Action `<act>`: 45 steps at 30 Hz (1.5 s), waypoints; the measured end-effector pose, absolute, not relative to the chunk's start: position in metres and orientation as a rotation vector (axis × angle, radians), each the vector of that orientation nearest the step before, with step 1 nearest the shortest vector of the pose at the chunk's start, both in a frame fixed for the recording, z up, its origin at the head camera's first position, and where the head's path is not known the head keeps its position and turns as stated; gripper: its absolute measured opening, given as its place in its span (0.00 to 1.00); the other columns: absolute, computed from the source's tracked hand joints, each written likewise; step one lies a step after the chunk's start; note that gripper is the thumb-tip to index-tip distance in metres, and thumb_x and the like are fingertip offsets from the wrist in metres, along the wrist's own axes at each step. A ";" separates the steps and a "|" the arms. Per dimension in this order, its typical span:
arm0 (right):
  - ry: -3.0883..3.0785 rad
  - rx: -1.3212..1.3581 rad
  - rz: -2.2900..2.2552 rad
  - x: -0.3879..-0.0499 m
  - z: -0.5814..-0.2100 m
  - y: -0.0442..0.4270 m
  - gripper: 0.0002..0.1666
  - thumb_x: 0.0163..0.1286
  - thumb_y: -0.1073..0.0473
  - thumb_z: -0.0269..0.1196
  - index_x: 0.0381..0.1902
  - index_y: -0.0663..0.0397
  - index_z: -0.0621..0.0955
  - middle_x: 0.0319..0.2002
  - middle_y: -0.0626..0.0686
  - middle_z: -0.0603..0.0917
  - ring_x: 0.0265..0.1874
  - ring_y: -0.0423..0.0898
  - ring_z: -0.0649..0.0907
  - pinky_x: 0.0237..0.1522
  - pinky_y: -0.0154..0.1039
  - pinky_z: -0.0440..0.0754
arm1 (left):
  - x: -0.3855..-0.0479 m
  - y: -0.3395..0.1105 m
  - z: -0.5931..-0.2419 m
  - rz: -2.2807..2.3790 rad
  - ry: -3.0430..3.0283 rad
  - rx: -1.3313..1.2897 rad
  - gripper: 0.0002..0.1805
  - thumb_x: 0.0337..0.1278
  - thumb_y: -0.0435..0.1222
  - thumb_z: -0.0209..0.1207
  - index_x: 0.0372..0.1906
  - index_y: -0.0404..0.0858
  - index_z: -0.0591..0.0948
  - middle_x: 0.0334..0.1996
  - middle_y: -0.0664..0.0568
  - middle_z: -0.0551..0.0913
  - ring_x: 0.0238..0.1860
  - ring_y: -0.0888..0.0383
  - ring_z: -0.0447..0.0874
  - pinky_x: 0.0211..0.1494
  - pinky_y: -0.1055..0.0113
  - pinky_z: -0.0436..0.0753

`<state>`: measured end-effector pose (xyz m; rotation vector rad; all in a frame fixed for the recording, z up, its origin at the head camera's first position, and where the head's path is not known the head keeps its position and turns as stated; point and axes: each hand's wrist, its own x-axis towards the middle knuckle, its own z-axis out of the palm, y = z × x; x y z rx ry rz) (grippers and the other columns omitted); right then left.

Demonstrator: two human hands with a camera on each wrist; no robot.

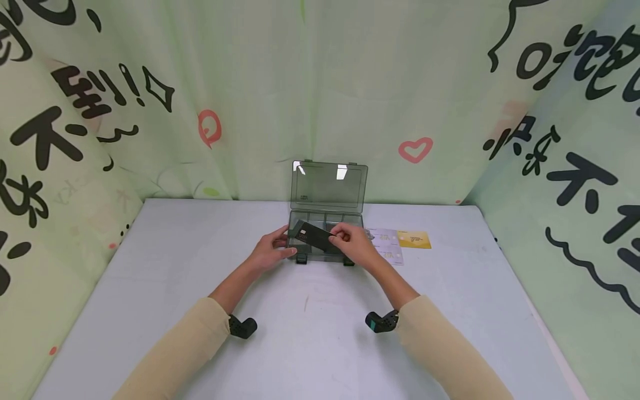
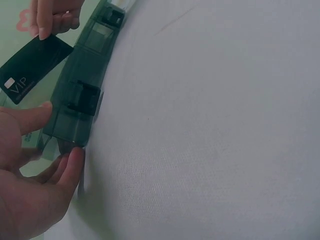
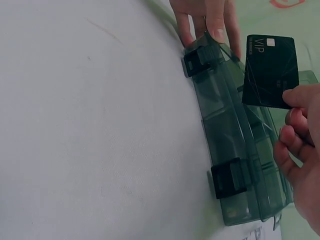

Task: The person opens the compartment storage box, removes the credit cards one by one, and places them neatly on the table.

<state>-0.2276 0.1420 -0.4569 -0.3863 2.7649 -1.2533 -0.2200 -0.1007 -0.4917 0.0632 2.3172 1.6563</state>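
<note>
A smoky grey, see-through compartment box [image 1: 327,256] stands on the table with its lid [image 1: 330,186] raised at the back. At its left front corner, my left hand [image 1: 269,251] grips the box, thumb at the front rim and fingers against the side. My right hand [image 1: 351,242] pinches a black card [image 3: 270,70] by one end, between thumb and fingers. The card is tilted above the box's compartments, and "VIP" and a pale chip mark show on it. Two black latches [image 3: 231,177] hang at the front of the box. The card hides part of the dividers.
Right of the box lie a lilac printed sheet [image 1: 387,244] and a yellow card [image 1: 414,239], the sheet partly behind my right hand. A white cloth covers the table [image 1: 200,239]. Pale green printed curtains [image 1: 260,111] enclose the back and both sides.
</note>
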 end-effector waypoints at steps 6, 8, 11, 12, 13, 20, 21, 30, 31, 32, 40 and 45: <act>2.769 -0.358 -1.318 -0.226 -0.454 0.152 0.07 0.68 0.58 0.63 0.39 0.56 0.81 0.26 0.49 0.76 0.28 0.45 0.74 0.32 0.34 0.74 | -0.219 -0.100 -0.490 1.636 2.324 0.064 0.42 0.60 0.35 0.63 0.76 0.45 0.57 0.67 0.41 0.69 0.69 0.44 0.68 0.67 0.50 0.73; 2.779 -0.355 -1.324 -0.226 -0.454 0.155 0.07 0.68 0.58 0.62 0.39 0.57 0.81 0.27 0.49 0.77 0.28 0.44 0.74 0.32 0.34 0.74 | -0.219 -0.100 -0.490 1.622 2.331 0.062 0.42 0.60 0.36 0.63 0.76 0.46 0.56 0.68 0.41 0.68 0.69 0.44 0.67 0.67 0.50 0.73; 2.784 -0.343 -1.332 -0.226 -0.454 0.160 0.07 0.69 0.58 0.62 0.40 0.57 0.81 0.28 0.49 0.76 0.29 0.44 0.74 0.32 0.33 0.74 | -0.219 -0.100 -0.490 1.611 2.336 0.061 0.41 0.61 0.36 0.62 0.76 0.45 0.56 0.68 0.41 0.68 0.69 0.44 0.67 0.67 0.50 0.73; 2.784 -0.340 -1.339 -0.226 -0.454 0.161 0.07 0.69 0.58 0.62 0.40 0.57 0.81 0.28 0.49 0.77 0.29 0.44 0.74 0.32 0.33 0.74 | -0.219 -0.101 -0.491 1.611 2.334 0.059 0.41 0.61 0.36 0.62 0.76 0.45 0.56 0.68 0.41 0.68 0.69 0.44 0.67 0.67 0.50 0.73; 2.787 -0.340 -1.341 -0.226 -0.454 0.163 0.07 0.69 0.58 0.62 0.40 0.57 0.81 0.28 0.50 0.76 0.29 0.44 0.74 0.32 0.33 0.74 | -0.219 -0.101 -0.491 1.607 2.334 0.059 0.41 0.61 0.36 0.62 0.76 0.46 0.56 0.68 0.41 0.68 0.69 0.45 0.67 0.67 0.50 0.73; 2.802 -0.296 -1.336 -0.224 -0.452 0.172 0.09 0.71 0.58 0.60 0.41 0.58 0.81 0.29 0.51 0.77 0.30 0.45 0.74 0.31 0.32 0.74 | -0.219 -0.101 -0.491 1.611 2.321 0.056 0.41 0.61 0.37 0.62 0.76 0.47 0.56 0.68 0.41 0.67 0.70 0.45 0.66 0.67 0.49 0.73; 2.804 -0.292 -1.338 -0.224 -0.452 0.173 0.09 0.71 0.58 0.60 0.41 0.59 0.81 0.30 0.52 0.77 0.30 0.45 0.74 0.31 0.33 0.73 | -0.219 -0.102 -0.491 1.610 2.321 0.056 0.41 0.61 0.37 0.62 0.76 0.47 0.56 0.68 0.41 0.67 0.70 0.45 0.66 0.67 0.49 0.73; 2.808 -0.287 -1.363 -0.222 -0.450 0.180 0.08 0.71 0.59 0.59 0.40 0.59 0.81 0.29 0.51 0.77 0.29 0.44 0.73 0.32 0.33 0.73 | -0.219 -0.103 -0.490 1.614 2.315 0.061 0.41 0.62 0.37 0.61 0.76 0.47 0.55 0.69 0.41 0.66 0.70 0.44 0.65 0.68 0.49 0.72; 2.809 -0.285 -1.364 -0.221 -0.450 0.181 0.08 0.71 0.59 0.60 0.40 0.59 0.81 0.29 0.51 0.77 0.29 0.44 0.73 0.32 0.33 0.73 | -0.219 -0.103 -0.489 1.619 2.309 0.062 0.41 0.62 0.37 0.62 0.76 0.47 0.55 0.69 0.42 0.66 0.70 0.45 0.65 0.68 0.49 0.72; 2.811 -0.282 -1.368 -0.221 -0.450 0.182 0.08 0.71 0.60 0.60 0.40 0.59 0.81 0.29 0.51 0.78 0.29 0.44 0.74 0.32 0.32 0.73 | -0.219 -0.103 -0.490 1.620 2.305 0.064 0.41 0.62 0.37 0.62 0.76 0.48 0.56 0.69 0.42 0.66 0.70 0.45 0.65 0.68 0.49 0.72; 2.816 -0.234 -1.394 -0.219 -0.451 0.193 0.09 0.71 0.59 0.60 0.41 0.60 0.82 0.29 0.53 0.78 0.29 0.45 0.75 0.33 0.35 0.74 | -0.218 -0.103 -0.490 1.616 2.297 0.062 0.41 0.62 0.38 0.61 0.77 0.48 0.55 0.70 0.43 0.65 0.71 0.45 0.64 0.68 0.49 0.72; 2.815 -0.183 -1.375 -0.218 -0.450 0.200 0.10 0.72 0.58 0.59 0.42 0.60 0.81 0.29 0.51 0.77 0.30 0.45 0.74 0.33 0.34 0.74 | -0.219 -0.102 -0.491 1.606 2.300 0.061 0.41 0.63 0.38 0.61 0.77 0.49 0.55 0.70 0.43 0.65 0.71 0.45 0.64 0.68 0.48 0.72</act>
